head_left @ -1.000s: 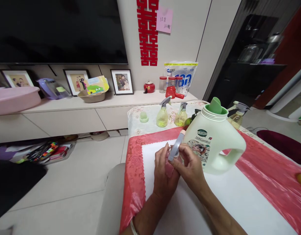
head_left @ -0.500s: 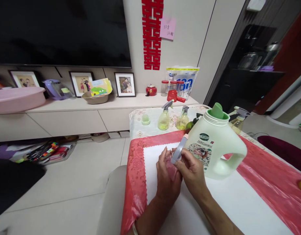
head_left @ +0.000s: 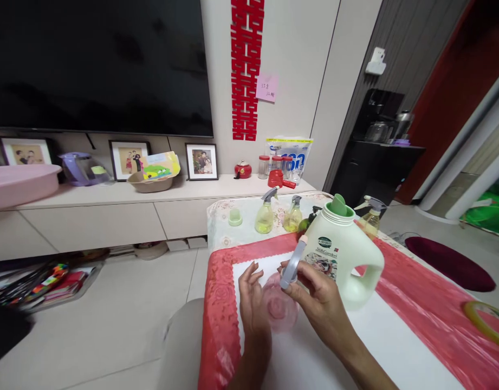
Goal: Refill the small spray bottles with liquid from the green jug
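A clear pink spray bottle (head_left: 280,310) with a grey trigger head (head_left: 293,264) is over the white mat. My right hand (head_left: 320,295) grips it at the neck, thumb and fingers closed just under the head. Beside the bottle's left side is my left hand (head_left: 252,306), fingers apart and holding nothing; whether it touches the bottle I cannot tell. Right behind my right hand stands a large pale green jug (head_left: 365,252) with a handle. A green measuring cup (head_left: 337,205) sits in its open mouth.
Two spray bottles with yellow liquid (head_left: 264,218) (head_left: 292,219) stand at the table's back, near a light green cap (head_left: 235,217). Another yellowish spray bottle (head_left: 370,219) is behind the jug. A roll of tape (head_left: 477,319) lies on the red cloth (head_left: 222,287) at right.
My left hand has let go of the pink bottle and moved left, fingers opening. More of the bottle shows now, still in my right hand. The view has shifted.
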`<state>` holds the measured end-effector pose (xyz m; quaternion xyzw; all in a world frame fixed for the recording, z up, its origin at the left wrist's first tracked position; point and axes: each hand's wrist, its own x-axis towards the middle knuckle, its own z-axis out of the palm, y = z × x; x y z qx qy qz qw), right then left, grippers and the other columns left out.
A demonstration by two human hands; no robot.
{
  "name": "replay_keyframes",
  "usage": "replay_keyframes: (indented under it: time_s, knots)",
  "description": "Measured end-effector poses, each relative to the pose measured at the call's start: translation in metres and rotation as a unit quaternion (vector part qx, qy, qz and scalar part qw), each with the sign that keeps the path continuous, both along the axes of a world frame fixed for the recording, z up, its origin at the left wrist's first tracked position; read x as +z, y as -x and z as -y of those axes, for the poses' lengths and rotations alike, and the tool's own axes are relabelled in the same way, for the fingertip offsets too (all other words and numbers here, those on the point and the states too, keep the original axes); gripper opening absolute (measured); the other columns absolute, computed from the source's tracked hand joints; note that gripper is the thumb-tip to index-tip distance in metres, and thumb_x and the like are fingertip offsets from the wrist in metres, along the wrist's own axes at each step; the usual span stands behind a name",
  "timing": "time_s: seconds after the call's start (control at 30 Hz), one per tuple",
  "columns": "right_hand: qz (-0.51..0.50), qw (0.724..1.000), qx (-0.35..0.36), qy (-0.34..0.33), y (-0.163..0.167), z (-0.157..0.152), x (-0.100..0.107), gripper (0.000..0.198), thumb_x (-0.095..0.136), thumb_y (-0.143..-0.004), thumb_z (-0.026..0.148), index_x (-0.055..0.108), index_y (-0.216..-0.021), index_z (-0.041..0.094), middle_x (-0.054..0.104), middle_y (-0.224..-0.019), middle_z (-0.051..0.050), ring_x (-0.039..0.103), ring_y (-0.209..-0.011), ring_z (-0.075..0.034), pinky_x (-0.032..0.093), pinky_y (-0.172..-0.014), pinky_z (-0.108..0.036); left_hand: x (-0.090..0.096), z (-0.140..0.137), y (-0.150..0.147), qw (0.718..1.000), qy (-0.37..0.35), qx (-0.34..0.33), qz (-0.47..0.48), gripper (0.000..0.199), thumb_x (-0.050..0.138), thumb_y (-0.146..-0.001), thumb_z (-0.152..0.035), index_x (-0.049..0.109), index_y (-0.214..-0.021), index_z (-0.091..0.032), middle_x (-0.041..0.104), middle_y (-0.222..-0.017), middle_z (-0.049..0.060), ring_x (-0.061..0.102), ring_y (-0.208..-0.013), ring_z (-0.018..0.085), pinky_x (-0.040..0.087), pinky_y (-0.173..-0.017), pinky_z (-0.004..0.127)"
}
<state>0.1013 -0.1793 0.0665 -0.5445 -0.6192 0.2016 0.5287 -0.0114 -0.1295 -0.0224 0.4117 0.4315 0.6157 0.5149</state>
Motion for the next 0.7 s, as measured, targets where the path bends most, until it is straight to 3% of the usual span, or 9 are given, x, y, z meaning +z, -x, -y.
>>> replay_keyframes:
  time_s: [0.1,0.23,0.33,0.43,0.53,0.7]
  knots:
    - [-0.008,1.000,0.017,-0.012,-0.001,0.023,0.027,0.022,0.064,-0.096,0.037,0.072,-0.112,0.025,0.069,-0.107,0.000,0.066,-0.096,-0.013,0.052,-0.086,-0.020,0.001,-0.004,0.001,1.000,0.012,0.009,0.000,0.044,0.049,-0.091,-0.056,0.064,-0.110,-0.019,0.060,-0.138,0.015,0.059,-0.123,0.032,0.048,-0.102,0.047]
    - [-0.001,1.000,0.005,-0.006,-0.015,0.071,0.058,0.021,0.068,-0.093,0.033,0.072,-0.114,0.029,0.071,-0.106,0.000,0.070,-0.091,-0.014,0.057,-0.081,-0.018,0.000,-0.003,0.000,0.999,0.018,-0.004,-0.035,0.048,0.054,-0.088,-0.057,0.063,-0.116,-0.018,0.065,-0.130,0.013,0.067,-0.104,0.026,0.051,-0.093,0.042]
    - [-0.003,0.997,-0.071,-0.006,-0.043,0.114,0.066,0.025,0.071,-0.090,0.034,0.072,-0.115,0.032,0.071,-0.112,-0.001,0.072,-0.094,-0.019,0.061,-0.076,-0.019,-0.003,-0.004,-0.001,0.998,0.037,-0.034,-0.039,0.051,0.063,-0.082,-0.057,0.063,-0.115,-0.018,0.069,-0.119,0.011,0.069,-0.090,0.023,0.054,-0.077,0.035]
    - [-0.022,0.982,-0.185,-0.028,-0.081,0.144,0.068,0.032,0.078,-0.082,0.037,0.075,-0.113,0.030,0.071,-0.116,-0.005,0.073,-0.095,-0.024,0.063,-0.072,-0.020,-0.009,-0.007,-0.001,0.996,0.049,-0.068,-0.035,0.062,0.071,-0.074,-0.058,0.060,-0.120,-0.018,0.071,-0.088,0.005,0.065,-0.069,0.019,0.048,-0.058,0.029]
    - [-0.071,0.956,-0.282,-0.043,-0.122,0.150,0.074,0.044,0.084,-0.074,0.043,0.075,-0.114,0.026,0.070,-0.119,-0.009,0.071,-0.102,-0.027,0.063,-0.081,-0.025,-0.014,-0.010,-0.001,0.993,0.061,-0.092,-0.036,0.068,0.075,-0.069,-0.055,0.058,-0.123,-0.018,0.068,-0.073,0.000,0.062,-0.061,0.018,0.045,-0.053,0.027]
    - [-0.051,0.945,-0.321,-0.047,-0.190,0.111,0.068,0.050,0.082,-0.072,0.057,0.075,-0.103,0.018,0.072,-0.104,-0.009,0.069,-0.095,-0.024,0.060,-0.084,-0.030,-0.015,-0.010,-0.002,0.992,0.073,-0.089,-0.055,0.068,0.076,-0.066,-0.052,0.059,-0.123,-0.020,0.072,-0.077,0.002,0.069,-0.078,0.021,0.052,-0.070,0.029]
